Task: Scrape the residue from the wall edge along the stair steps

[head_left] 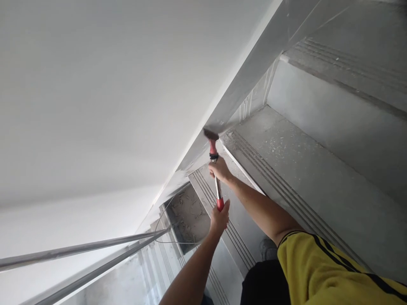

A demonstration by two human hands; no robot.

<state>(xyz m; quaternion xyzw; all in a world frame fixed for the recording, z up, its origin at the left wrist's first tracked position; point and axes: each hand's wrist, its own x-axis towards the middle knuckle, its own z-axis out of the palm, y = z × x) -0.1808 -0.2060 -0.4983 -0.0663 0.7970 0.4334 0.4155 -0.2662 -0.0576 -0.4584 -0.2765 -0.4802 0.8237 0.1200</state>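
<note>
The operator's left hand (220,218) and right hand (220,169), both closed around the red-ended tool (218,186) at frame centre, hold its dark head at the grey skirting (246,80), apparently for scraping, which calls next for steady two-handed pressure.
</note>
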